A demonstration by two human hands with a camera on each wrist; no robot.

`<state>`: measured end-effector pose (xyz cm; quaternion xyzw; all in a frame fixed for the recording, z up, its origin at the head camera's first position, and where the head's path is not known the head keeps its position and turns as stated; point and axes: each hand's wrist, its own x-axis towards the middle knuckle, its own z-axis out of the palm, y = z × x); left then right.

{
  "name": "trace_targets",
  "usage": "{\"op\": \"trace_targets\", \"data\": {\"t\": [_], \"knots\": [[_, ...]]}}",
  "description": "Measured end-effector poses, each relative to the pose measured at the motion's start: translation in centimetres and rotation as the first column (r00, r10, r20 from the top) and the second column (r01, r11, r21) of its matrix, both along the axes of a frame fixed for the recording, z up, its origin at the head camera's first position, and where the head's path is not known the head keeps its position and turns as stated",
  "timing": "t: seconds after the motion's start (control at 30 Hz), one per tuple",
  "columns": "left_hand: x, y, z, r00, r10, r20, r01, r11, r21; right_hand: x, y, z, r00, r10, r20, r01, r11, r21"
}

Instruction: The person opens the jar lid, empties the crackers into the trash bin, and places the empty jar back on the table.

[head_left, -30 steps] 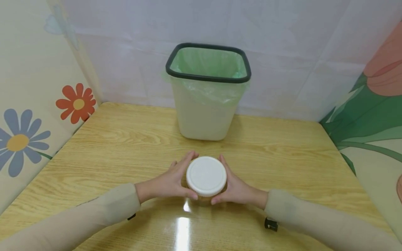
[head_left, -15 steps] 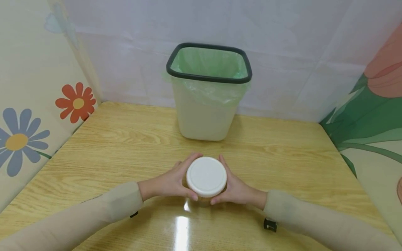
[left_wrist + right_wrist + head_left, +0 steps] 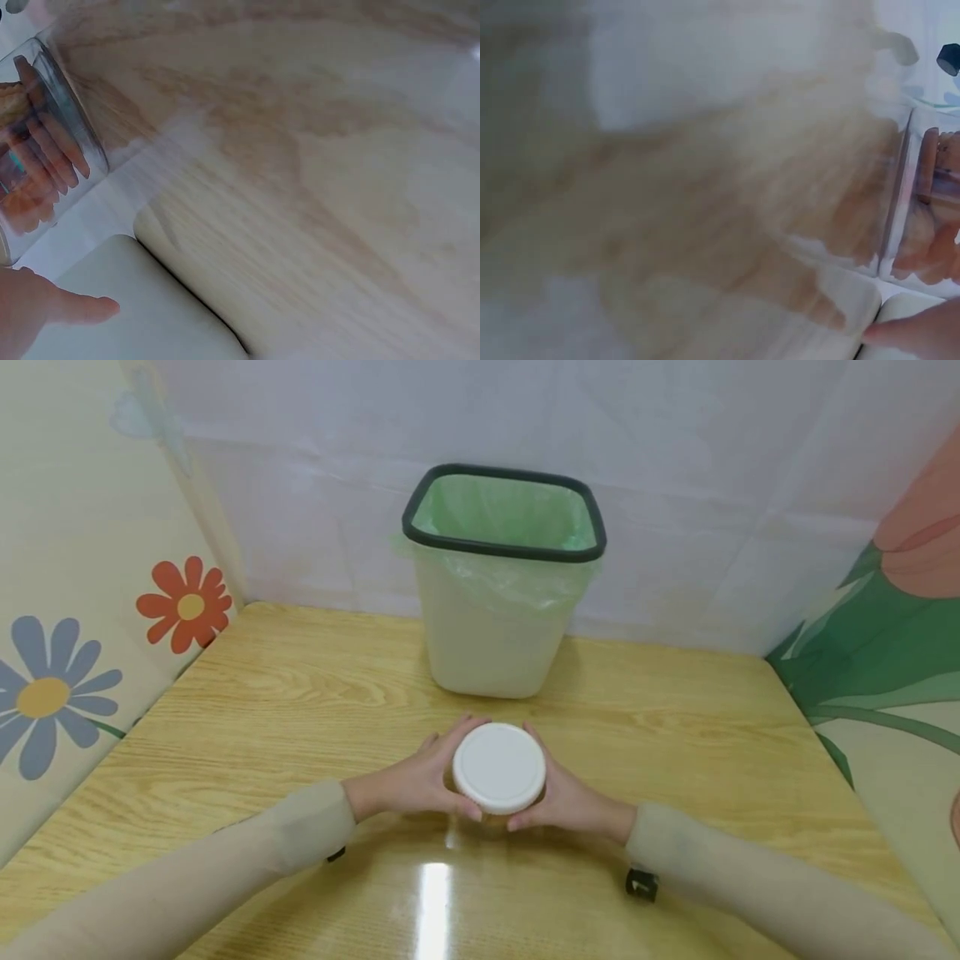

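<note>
A clear jar (image 3: 45, 146) with orange-brown, biscuit-like pieces inside has a round white lid (image 3: 499, 768). From the left side my left hand (image 3: 420, 779) grips the jar, thumb at the front and fingers round the back. My right hand (image 3: 573, 795) holds it in the same way from the right. In the right wrist view the jar (image 3: 930, 210) stands close to its own reflection in the glossy tabletop. From above, the lid hides most of the jar's body.
Behind the jar stands a pale waste bin (image 3: 495, 635) with a dark rim and a green liner. The wood-grain table (image 3: 300, 677) ends at a pale sheet at the back, with flower-patterned panels on both sides.
Both hands and the jar between them have shifted a little away from me, towards the bin, and slightly right. The left fingers reach a bit further round the back.
</note>
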<state>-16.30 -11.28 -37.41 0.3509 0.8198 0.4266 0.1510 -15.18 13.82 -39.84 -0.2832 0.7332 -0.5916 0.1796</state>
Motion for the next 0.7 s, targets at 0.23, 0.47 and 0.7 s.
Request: {"op": "trace_targets", "data": {"t": [0.23,0.47,0.7], "knots": [[-0.7,0.1,-0.2,1.000,0.016,0.014,-0.016,1.000,-0.004,-0.9,0.0,-0.5,1.000,0.009,0.018,-0.007,0.995,-0.095],[-1.2,0.3,-0.5,1.000,0.016,-0.017,-0.016,1.000,0.011,-1.6,0.4,-0.5,0.997,0.019,-0.075,-0.023,0.999,-0.048],[-1.4,0.2,-0.4,0.999,0.017,-0.036,-0.016,1.000,0.014,-2.1,0.3,-0.3,0.992,0.039,-0.119,-0.039,0.999,0.001]]}}
